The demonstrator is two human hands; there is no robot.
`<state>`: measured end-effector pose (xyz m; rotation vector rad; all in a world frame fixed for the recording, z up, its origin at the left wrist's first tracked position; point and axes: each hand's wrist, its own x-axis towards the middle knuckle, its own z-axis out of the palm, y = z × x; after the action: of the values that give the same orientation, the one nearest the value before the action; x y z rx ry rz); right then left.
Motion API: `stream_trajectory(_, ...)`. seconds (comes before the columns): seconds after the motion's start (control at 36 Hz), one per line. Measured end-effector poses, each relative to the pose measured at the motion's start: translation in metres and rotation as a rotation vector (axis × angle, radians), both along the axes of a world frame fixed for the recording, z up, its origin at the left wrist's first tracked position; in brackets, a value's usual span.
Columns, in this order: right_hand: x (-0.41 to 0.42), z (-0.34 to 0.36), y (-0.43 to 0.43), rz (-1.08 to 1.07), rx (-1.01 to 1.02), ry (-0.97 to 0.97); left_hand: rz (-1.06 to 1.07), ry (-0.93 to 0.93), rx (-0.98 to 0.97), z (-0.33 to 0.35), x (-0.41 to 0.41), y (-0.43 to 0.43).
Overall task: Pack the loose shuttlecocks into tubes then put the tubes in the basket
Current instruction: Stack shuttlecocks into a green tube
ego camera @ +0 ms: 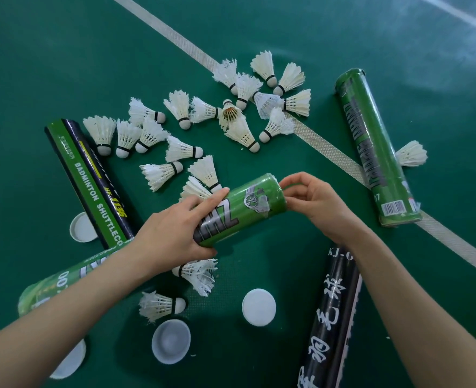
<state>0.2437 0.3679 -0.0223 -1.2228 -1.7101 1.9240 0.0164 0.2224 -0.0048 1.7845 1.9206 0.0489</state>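
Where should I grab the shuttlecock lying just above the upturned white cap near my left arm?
Probably by the cork, pinched from the right and above. The shuttlecock lies on its side, cork pointing right toward bare floor, frayed feathers fanning left; the rounded cork gives the firmer grip.

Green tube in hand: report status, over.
Left grip holds green tube at its middle; right grip pinches its far end. Shuttlecocks loose on the floor. White caps and other tubes lie around the hands.
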Motion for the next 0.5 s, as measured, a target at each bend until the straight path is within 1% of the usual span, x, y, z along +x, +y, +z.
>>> stream_trajectory(0.14,0.000,0.022,0.015,-0.128,0.074,0.012,0.028,0.013,-0.022,0.015,-0.008,0.004)
stream_trajectory(0.28,0.002,0.040,0.028,-0.215,0.054,0.005,0.078,0.066,-0.045,0.020,-0.021,0.000)
stream_trajectory(0.39,0.002,0.021,0.023,-0.282,0.047,-0.101,0.156,0.069,-0.051,0.013,-0.022,-0.010)
stream_trajectory(0.5,-0.003,-0.020,-0.002,-0.396,-0.079,-0.199,0.204,0.098,-0.040,0.002,-0.020,-0.024)
